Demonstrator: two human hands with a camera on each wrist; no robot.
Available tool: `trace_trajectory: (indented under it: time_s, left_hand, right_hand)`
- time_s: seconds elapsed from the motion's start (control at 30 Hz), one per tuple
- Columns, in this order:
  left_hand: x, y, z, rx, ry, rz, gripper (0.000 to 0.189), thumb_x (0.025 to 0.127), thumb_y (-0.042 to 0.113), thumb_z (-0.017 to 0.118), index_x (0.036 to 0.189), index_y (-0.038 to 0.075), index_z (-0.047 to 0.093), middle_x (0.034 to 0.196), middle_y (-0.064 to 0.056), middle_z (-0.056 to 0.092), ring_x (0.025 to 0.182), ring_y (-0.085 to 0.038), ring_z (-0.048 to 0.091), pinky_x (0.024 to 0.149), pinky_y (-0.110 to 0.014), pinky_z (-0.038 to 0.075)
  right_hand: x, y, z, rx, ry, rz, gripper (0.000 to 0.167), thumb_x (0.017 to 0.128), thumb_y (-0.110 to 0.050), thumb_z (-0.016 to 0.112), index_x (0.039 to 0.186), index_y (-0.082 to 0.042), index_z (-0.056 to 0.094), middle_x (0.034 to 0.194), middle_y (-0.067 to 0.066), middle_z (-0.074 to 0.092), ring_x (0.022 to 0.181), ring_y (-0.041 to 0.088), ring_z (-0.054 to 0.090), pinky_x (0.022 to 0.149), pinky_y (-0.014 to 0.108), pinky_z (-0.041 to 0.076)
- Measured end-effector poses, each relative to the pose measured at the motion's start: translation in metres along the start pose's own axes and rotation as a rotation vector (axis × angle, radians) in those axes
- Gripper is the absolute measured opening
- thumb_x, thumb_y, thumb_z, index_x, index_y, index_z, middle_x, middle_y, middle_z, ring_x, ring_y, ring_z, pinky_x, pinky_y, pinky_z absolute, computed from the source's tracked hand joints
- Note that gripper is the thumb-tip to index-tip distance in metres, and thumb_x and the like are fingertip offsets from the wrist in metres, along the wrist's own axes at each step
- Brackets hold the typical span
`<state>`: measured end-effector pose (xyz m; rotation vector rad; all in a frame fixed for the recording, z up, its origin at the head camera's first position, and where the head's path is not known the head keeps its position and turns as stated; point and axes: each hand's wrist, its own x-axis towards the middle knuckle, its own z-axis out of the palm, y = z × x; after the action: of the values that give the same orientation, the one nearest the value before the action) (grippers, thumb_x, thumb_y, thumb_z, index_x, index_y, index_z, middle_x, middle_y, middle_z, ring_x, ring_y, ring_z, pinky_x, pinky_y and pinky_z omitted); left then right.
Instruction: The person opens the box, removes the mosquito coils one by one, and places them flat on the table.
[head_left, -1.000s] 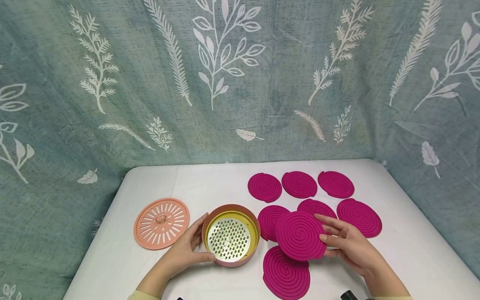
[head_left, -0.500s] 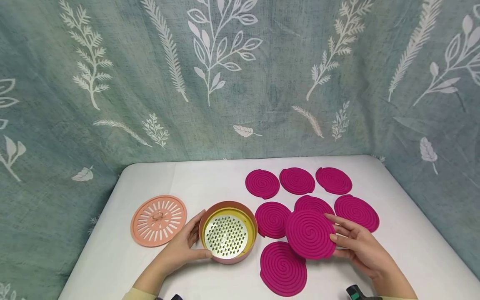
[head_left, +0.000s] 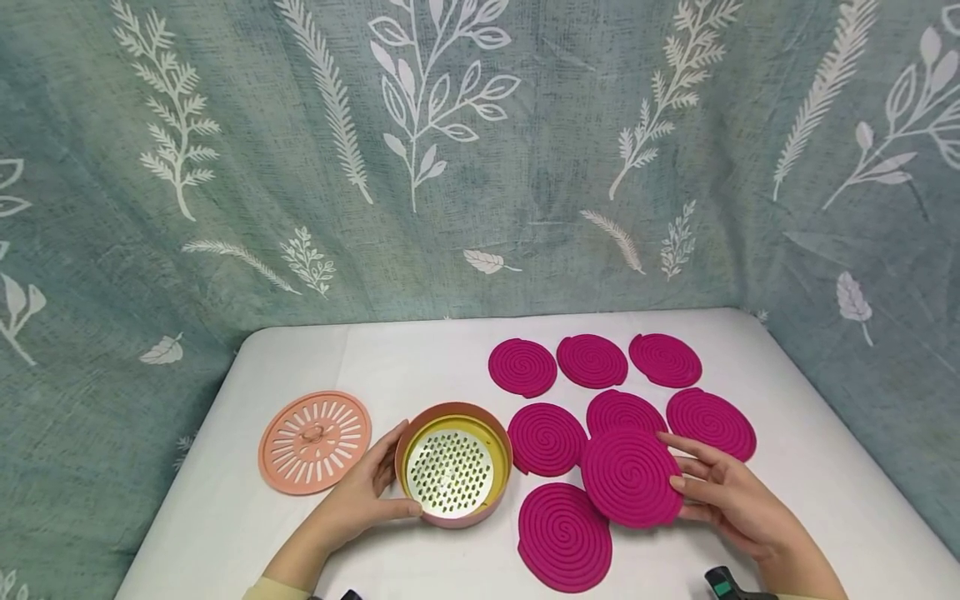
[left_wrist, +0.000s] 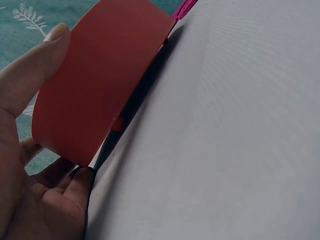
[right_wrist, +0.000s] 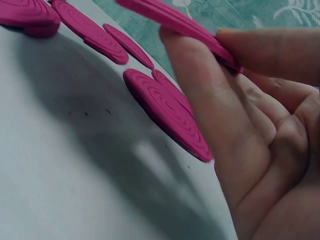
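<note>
My left hand [head_left: 363, 500] holds the near left side of a round terracotta container [left_wrist: 102, 75], thumb and fingers spread round its wall. Set inside it is a yellow ring with a round metal grater plate [head_left: 450, 473]. In the left wrist view, small feet show under the container, close to the white cloth. My right hand [head_left: 731, 496] pinches a magenta spiral coaster [head_left: 632, 479] by its right edge, between thumb and fingers. That coaster is raised above the table and overlaps the coaster behind it and the nearest coaster [head_left: 565, 537] in the head view.
More magenta coasters lie flat, three along the back [head_left: 592, 362] and others in a middle row [head_left: 547, 439]. An orange slotted lid [head_left: 315, 442] with a small ring lies left of the container. White cloth [head_left: 420, 350] covers the table; a green leaf-patterned curtain [head_left: 555, 150] hangs behind.
The right hand has carried its coaster to the right, away from the container, uncovering more of the coasters beneath. The left hand stays on the container. The head view has shifted slightly.
</note>
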<state>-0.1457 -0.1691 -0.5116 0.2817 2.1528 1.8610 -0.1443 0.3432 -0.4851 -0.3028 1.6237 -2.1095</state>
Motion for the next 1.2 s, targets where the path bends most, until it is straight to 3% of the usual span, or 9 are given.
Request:
trace_trajectory:
  time_s: [0.2, 0.4, 0.63, 0.87, 1.07, 1.2]
  left_hand:
    - [0.0, 0.0, 0.0, 0.008, 0.005, -0.011, 0.113, 0.067, 0.014, 0.093, 0.157, 0.026, 0.026, 0.158, 0.006, 0.027, 0.144, -0.009, 0.025, 0.113, -0.017, 0.026]
    - [0.0, 0.001, 0.0, 0.005, 0.008, -0.019, 0.113, 0.066, 0.015, 0.094, 0.156, 0.028, 0.027, 0.158, 0.006, 0.028, 0.144, -0.009, 0.025, 0.112, -0.017, 0.027]
    - [0.0, 0.001, 0.0, 0.001, 0.004, -0.016, 0.113, 0.066, 0.013, 0.093, 0.156, 0.028, 0.027, 0.157, 0.005, 0.029, 0.144, -0.009, 0.026, 0.112, -0.017, 0.027]
    - [0.0, -0.001, -0.001, 0.003, 0.002, -0.006, 0.112, 0.067, 0.014, 0.093, 0.157, 0.029, 0.026, 0.158, 0.006, 0.028, 0.144, -0.01, 0.025, 0.112, -0.017, 0.027]
    - [0.0, -0.001, 0.0, 0.02, 0.005, -0.005, 0.112, 0.067, 0.014, 0.093, 0.156, 0.03, 0.027, 0.158, 0.005, 0.028, 0.144, -0.011, 0.026, 0.112, -0.018, 0.028]
    - [0.001, -0.002, 0.001, 0.036, 0.008, 0.009, 0.114, 0.067, 0.016, 0.093, 0.157, 0.027, 0.025, 0.159, 0.002, 0.028, 0.145, -0.014, 0.026, 0.113, -0.019, 0.027]
  right_hand:
    - [-0.003, 0.001, -0.007, -0.011, -0.024, 0.024, 0.052, 0.1, 0.008, 0.046, 0.148, -0.013, 0.045, 0.128, 0.011, 0.062, 0.098, 0.024, 0.069, 0.081, 0.048, 0.059]
    - [-0.007, -0.002, -0.014, -0.021, -0.014, 0.108, 0.05, 0.101, 0.005, 0.047, 0.142, -0.023, 0.054, 0.125, 0.009, 0.065, 0.1, 0.024, 0.068, 0.085, 0.051, 0.058]
    - [-0.014, -0.005, -0.024, 0.004, -0.081, 0.093, 0.052, 0.101, 0.008, 0.042, 0.143, -0.021, 0.052, 0.13, 0.011, 0.062, 0.109, 0.026, 0.065, 0.088, 0.052, 0.057]
    - [-0.016, -0.002, -0.029, -0.062, -0.043, 0.199, 0.049, 0.101, 0.003, 0.048, 0.141, -0.025, 0.054, 0.128, 0.012, 0.064, 0.106, 0.029, 0.066, 0.088, 0.052, 0.057]
    - [-0.018, -0.002, -0.034, -0.142, 0.019, 0.235, 0.047, 0.099, -0.001, 0.054, 0.144, -0.015, 0.05, 0.127, 0.013, 0.064, 0.106, 0.031, 0.066, 0.087, 0.053, 0.057]
    - [-0.019, -0.002, -0.035, -0.214, 0.059, 0.255, 0.053, 0.098, -0.004, 0.057, 0.148, 0.001, 0.038, 0.127, 0.015, 0.063, 0.108, 0.028, 0.065, 0.09, 0.049, 0.057]
